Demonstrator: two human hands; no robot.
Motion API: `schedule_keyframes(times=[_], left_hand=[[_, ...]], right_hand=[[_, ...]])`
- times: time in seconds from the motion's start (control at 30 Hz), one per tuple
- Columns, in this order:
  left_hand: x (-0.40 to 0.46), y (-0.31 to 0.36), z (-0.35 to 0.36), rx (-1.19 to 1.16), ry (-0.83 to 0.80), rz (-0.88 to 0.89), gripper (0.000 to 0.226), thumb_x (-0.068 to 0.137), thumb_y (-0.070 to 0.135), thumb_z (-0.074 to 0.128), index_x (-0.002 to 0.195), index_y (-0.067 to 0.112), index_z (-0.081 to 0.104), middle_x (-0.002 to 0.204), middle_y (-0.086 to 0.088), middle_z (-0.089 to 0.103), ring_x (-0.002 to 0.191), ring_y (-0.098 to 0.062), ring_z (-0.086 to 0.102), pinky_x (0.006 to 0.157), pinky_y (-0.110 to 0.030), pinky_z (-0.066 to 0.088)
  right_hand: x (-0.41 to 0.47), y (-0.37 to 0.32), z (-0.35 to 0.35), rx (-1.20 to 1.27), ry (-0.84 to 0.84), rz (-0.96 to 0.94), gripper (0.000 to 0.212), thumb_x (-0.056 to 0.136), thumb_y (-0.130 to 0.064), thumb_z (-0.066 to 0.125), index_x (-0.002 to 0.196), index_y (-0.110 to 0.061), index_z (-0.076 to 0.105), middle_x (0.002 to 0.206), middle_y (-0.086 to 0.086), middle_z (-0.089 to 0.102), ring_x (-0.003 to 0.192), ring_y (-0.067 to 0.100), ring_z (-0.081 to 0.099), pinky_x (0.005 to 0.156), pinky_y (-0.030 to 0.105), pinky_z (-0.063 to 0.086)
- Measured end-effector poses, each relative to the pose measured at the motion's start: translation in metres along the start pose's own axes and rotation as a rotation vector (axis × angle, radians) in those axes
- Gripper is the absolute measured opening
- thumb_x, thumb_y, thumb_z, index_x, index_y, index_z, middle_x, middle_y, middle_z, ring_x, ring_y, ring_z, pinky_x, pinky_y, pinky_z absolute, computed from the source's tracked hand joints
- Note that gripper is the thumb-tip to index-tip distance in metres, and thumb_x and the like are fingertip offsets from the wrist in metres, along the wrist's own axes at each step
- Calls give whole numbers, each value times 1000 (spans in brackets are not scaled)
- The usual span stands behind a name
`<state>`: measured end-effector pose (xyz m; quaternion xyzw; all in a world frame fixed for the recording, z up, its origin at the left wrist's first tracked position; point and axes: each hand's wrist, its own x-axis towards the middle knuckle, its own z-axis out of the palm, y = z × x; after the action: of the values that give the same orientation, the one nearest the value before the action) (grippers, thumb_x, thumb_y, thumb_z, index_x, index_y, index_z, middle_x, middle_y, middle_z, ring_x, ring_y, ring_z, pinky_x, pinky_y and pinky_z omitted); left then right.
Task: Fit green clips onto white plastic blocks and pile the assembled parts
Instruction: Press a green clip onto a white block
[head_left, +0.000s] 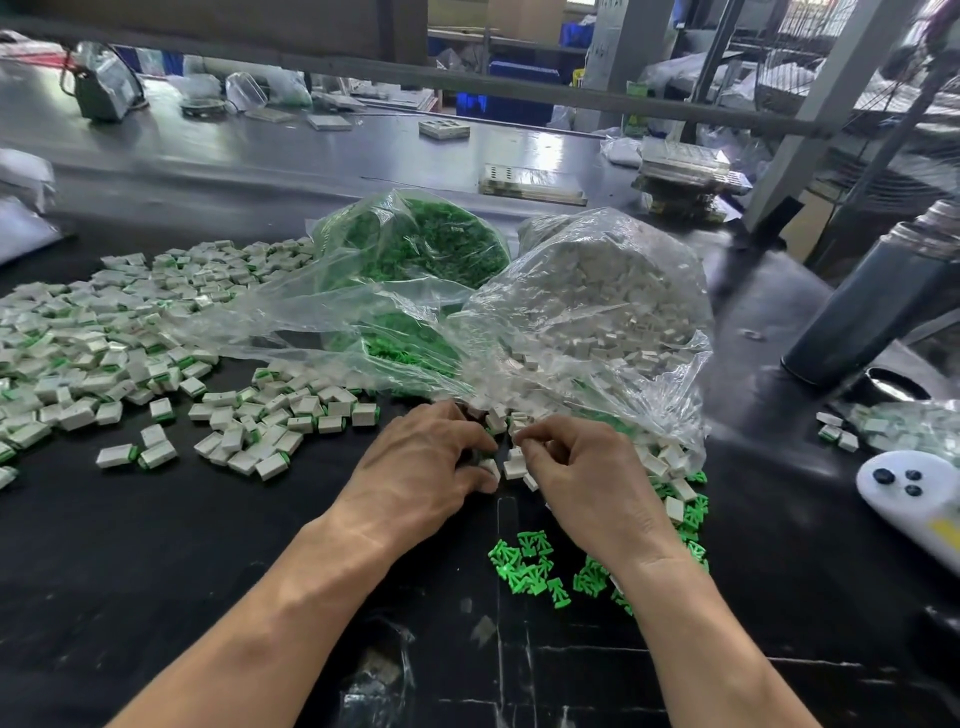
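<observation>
Both hands meet at the mouth of the block bag (597, 312): left hand (426, 467) grip curled on a white block (490, 467), right hand (582, 467) pinching another, loose green clips (524, 564) nearer its wrist.

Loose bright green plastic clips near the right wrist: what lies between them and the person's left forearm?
Head view: only bare black table mat between clips and forearm.

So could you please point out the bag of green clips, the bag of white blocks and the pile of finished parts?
bag of green clips (415, 244): head view, upper bulge.
bag of white blocks (597, 296): head view, middle.
finished pile (93, 332): head view, dense centre.
</observation>
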<state>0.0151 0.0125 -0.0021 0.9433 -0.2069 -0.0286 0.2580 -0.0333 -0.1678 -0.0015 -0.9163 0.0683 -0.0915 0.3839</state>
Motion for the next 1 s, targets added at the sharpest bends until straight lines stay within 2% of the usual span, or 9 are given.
schedule_keyframes(times=[0.13, 0.23, 0.3, 0.47, 0.57, 0.73, 0.9, 1.0], left_hand=[[0, 1, 1, -19, 31, -4, 19, 94, 42, 73, 113, 40, 72, 111, 18, 56, 114, -5, 51, 95, -22, 35], [-1, 1, 1, -23, 26, -2, 15, 95, 43, 71, 109, 39, 70, 109, 18, 55, 112, -5, 52, 95, -24, 39], [-2, 1, 0, -26, 28, 12, 10, 96, 42, 70, 105, 38, 69, 106, 17, 55, 109, -5, 53, 94, -24, 41], [-3, 4, 0, 40, 67, 61, 4, 98, 36, 63, 101, 34, 66, 101, 14, 56, 104, -7, 54, 87, -20, 38], [-2, 5, 1, 74, 92, 73, 3, 98, 34, 61, 100, 32, 63, 102, 12, 59, 105, -9, 55, 89, -22, 40], [-1, 4, 2, 68, 118, 50, 2, 97, 32, 62, 98, 31, 61, 100, 12, 60, 104, -10, 56, 90, -25, 44], [0, 2, 2, -55, 126, -12, 3, 94, 32, 67, 95, 32, 65, 91, 15, 64, 91, -6, 61, 80, -23, 46], [0, 1, 2, -277, 146, -59, 7, 89, 31, 73, 88, 33, 67, 82, 17, 71, 78, 2, 65, 67, -12, 47]], right_hand=[[-2, -3, 2, -13, -3, -7, 14, 99, -34, 66, 106, -33, 78, 70, -18, 62, 62, -5, 56, 60, 15, 39], [-4, -6, 3, -34, -17, -15, 16, 99, -35, 65, 107, -32, 78, 83, -16, 69, 79, 1, 63, 76, 26, 53], [-5, -8, 4, -40, -31, -17, 16, 99, -35, 65, 108, -32, 78, 89, -15, 71, 85, 4, 65, 83, 31, 55], [-6, -10, 6, -23, -37, -14, 17, 99, -36, 65, 109, -31, 78, 93, -14, 73, 88, 6, 67, 86, 35, 56], [-6, -11, 7, -14, -39, -11, 16, 99, -36, 65, 107, -30, 78, 92, -13, 74, 89, 7, 68, 86, 37, 57], [-7, -12, 9, -16, -48, -16, 17, 99, -36, 65, 108, -31, 78, 95, -13, 74, 92, 7, 67, 88, 36, 57], [-6, -11, 10, -22, -54, -20, 18, 99, -35, 65, 111, -31, 77, 100, -12, 74, 98, 9, 66, 91, 35, 56], [-6, -11, 10, 37, -36, -17, 16, 101, -35, 64, 110, -32, 77, 95, -14, 74, 89, 0, 67, 81, 21, 55]])
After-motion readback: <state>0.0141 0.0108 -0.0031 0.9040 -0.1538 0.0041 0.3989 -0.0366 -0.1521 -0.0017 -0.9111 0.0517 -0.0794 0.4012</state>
